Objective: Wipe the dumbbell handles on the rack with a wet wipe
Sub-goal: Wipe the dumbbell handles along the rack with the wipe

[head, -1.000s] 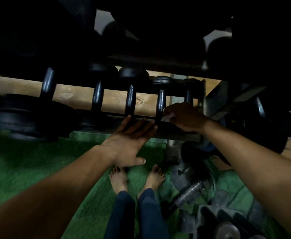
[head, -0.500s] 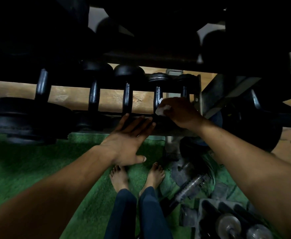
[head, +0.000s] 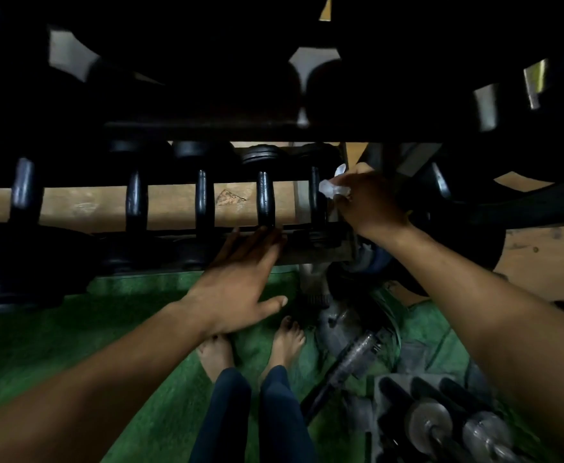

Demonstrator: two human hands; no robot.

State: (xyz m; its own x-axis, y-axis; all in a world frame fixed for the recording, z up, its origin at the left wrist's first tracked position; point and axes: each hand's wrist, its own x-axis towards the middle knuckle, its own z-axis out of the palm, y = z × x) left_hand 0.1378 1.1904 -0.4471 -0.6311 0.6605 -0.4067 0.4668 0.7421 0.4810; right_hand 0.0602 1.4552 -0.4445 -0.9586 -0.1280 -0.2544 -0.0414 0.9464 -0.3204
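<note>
From the head view, our right hand [head: 364, 202] pinches the crumpled wet wipe [head: 332, 187] against the rightmost dumbbell handle [head: 314, 195] on the rack [head: 314, 252]. Our left hand [head: 237, 279] rests spread flat on the rail. We should wrap the wipe round the handle and stroke its whole length.

Upper rack [head: 274, 61] lost in darkness
</note>
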